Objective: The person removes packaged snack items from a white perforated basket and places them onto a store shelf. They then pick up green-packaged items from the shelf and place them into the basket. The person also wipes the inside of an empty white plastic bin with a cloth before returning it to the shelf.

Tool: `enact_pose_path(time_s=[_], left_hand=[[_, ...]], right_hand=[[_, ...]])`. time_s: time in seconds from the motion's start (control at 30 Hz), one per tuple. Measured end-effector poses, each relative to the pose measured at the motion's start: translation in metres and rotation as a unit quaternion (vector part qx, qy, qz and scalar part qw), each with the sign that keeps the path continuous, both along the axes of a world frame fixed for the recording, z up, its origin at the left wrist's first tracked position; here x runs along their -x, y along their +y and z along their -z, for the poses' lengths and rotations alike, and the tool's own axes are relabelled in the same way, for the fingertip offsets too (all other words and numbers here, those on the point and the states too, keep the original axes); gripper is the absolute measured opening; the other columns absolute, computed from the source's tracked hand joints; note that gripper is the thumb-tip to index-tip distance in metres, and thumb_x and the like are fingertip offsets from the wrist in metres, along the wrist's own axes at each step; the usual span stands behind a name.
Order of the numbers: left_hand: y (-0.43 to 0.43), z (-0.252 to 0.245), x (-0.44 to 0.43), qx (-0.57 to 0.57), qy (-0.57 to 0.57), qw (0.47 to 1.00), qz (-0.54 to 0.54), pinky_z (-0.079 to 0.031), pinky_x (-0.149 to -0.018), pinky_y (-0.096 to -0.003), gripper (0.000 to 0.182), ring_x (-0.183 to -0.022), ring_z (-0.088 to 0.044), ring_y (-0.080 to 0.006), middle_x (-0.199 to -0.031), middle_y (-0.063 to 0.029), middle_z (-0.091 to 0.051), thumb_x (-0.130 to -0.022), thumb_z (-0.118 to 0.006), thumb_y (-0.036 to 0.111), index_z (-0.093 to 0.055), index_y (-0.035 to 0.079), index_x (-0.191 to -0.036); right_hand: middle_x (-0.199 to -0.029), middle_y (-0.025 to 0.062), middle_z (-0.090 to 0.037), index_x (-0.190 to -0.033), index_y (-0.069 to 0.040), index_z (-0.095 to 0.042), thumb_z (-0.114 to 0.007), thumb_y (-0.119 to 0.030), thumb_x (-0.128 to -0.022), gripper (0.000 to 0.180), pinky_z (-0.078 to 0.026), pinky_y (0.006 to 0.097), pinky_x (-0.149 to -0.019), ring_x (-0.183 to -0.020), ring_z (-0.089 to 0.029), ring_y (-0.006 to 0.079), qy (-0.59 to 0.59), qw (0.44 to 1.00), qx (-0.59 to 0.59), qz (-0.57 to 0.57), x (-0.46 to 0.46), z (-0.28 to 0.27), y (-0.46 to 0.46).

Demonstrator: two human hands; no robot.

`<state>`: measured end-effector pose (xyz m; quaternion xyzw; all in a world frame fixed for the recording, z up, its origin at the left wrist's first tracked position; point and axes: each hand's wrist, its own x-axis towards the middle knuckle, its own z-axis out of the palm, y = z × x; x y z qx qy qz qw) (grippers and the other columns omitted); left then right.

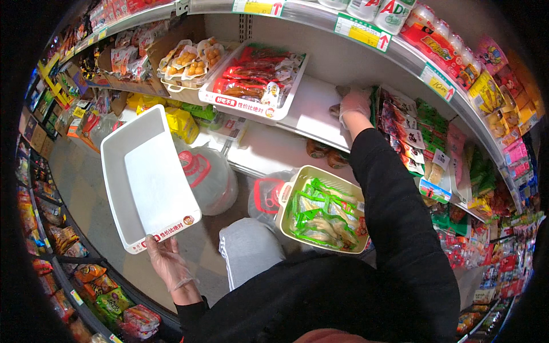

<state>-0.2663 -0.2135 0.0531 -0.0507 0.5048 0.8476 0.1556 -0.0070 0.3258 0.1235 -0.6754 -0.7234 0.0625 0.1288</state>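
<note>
My left hand (165, 261), in a clear disposable glove, grips the near edge of a white plastic display tray (156, 180) with a printed label strip. The tray holds nothing and is tilted over the floor. My right hand (355, 105), also gloved, reaches onto the bare white shelf board (315, 100) and presses a greyish-brown cloth (336, 107) there; the fingers partly hide it. Left of that hand stands a white tray (253, 113) of red vacuum-packed snacks. To its right are packets of dark red packaged snacks (396, 124).
A cream basket (321, 210) of green-edged food packets sits before me, beside large clear bottles with red handles (208, 180). Packs of round yellow-brown snacks (191, 60) fill a tray at the back left. Above runs a shelf edge with price tags (362, 32).
</note>
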Motion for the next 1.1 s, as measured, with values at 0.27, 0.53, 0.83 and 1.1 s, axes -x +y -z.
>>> enact_pose_path(time_s=[0.27,0.53,0.83,1.1], left_hand=[[0.004,-0.002,0.008,0.029,0.01,1.0,0.002,-0.048,-0.085,-0.0253,0.042,-0.107,-0.061,-0.0099,-0.119,0.0001,-0.065,-0.1,-0.063,0.044,-0.058,0.012,-0.128],[0.0,-0.003,0.008,0.02,0.018,1.0,0.002,-0.05,-0.079,-0.0231,0.036,-0.103,-0.062,-0.0096,-0.115,0.0012,-0.065,-0.101,-0.063,0.041,-0.061,0.013,-0.123],[-0.01,-0.012,-0.004,0.019,0.023,1.0,-0.002,-0.048,-0.089,-0.0282,0.04,-0.107,-0.06,-0.0108,-0.115,0.0003,-0.065,-0.101,-0.063,0.043,-0.06,0.012,-0.126],[-0.012,-0.034,-0.015,-0.007,0.019,1.0,0.003,-0.051,-0.084,-0.0262,0.037,-0.103,-0.061,-0.0101,-0.115,-0.001,-0.064,-0.103,-0.061,0.039,-0.059,0.011,-0.126]], right_hand=[[-0.152,0.02,-0.047,-0.152,-0.01,-0.042,-0.08,-0.04,-0.08,0.087,-0.047,0.0421,-0.108,-0.137,-0.049,0.0379,-0.076,0.997,-0.007,-0.026,-0.004,0.053,0.086],[-0.138,0.0196,-0.061,-0.137,-0.01,-0.061,-0.05,-0.019,-0.098,0.042,-0.046,0.0437,-0.106,-0.128,-0.057,0.0402,0.047,0.961,0.028,-0.272,0.065,0.029,0.031],[-0.124,0.018,-0.069,-0.138,-0.015,-0.062,-0.06,-0.018,-0.095,0.043,-0.052,0.0408,-0.093,-0.107,-0.068,0.0338,-0.012,0.898,0.228,-0.376,0.059,-0.01,-0.05],[-0.122,0.0056,-0.068,-0.133,-0.012,-0.067,-0.064,-0.002,-0.079,0.055,-0.05,0.0293,-0.095,-0.105,-0.064,0.0175,0.257,0.747,0.398,-0.467,0.014,-0.053,-0.119]])
